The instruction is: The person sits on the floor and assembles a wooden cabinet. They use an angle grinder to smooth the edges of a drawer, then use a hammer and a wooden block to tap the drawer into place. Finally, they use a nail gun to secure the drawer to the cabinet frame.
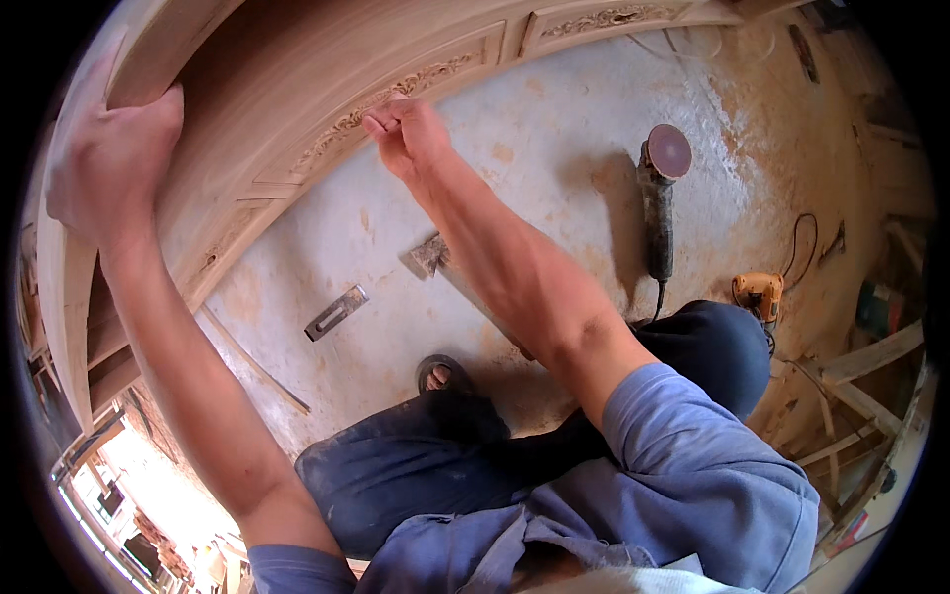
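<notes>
A large unpainted wooden furniture piece (287, 74) spans the upper left, with a band of carved floral relief (341, 129) in its lower panel. My left hand (119, 163) is wrapped round the thick wooden rail (163, 54) at its upper edge. At the carving, my right hand (414, 137) is closed, its fingertips against or just in front of the relief. Whatever it may be pinching is hidden by the fingers. Below my right forearm lies a tool with a flat metal head (427, 255); the forearm covers part of its handle.
A flat metal blade with a slot (336, 312) and a thin wooden strip (259, 364) lie on the floor. To the right rests an angle grinder (658, 213) with a round disc and cord. Beyond my knee are a yellow power tool (759, 293) and wooden slats (876, 354).
</notes>
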Available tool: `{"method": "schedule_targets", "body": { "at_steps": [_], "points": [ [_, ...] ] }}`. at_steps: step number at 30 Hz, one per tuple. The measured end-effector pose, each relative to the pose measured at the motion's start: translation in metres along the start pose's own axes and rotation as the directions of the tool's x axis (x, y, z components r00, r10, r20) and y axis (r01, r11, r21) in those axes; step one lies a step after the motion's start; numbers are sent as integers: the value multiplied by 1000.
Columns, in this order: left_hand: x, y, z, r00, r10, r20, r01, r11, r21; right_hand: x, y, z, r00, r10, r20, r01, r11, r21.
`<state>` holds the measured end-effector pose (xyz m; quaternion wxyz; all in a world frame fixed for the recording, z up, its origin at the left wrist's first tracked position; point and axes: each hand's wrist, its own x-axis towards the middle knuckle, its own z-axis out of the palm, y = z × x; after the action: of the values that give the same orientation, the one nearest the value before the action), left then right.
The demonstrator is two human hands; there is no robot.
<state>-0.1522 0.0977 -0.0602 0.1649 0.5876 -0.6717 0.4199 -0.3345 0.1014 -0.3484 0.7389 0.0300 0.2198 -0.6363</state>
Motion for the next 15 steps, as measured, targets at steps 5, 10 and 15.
{"method": "schedule_targets", "body": {
  "at_steps": [5, 10, 15],
  "points": [
    [-10, 6, -3, 999, -41, -1, 41, 998, 53, -10, 1, -21, 992, -85, -95, 40, 912, -407],
    [3, 25, -31, 992, 14, -124, -39, 979, -199, -98, 7, -135, 922, -385, 52, 6, -120, -993],
    [-8, 11, -26, 977, 15, -215, -78, 956, -284, -222, 25, -142, 935, -296, 194, -35, -623, -782]
  ]
}}
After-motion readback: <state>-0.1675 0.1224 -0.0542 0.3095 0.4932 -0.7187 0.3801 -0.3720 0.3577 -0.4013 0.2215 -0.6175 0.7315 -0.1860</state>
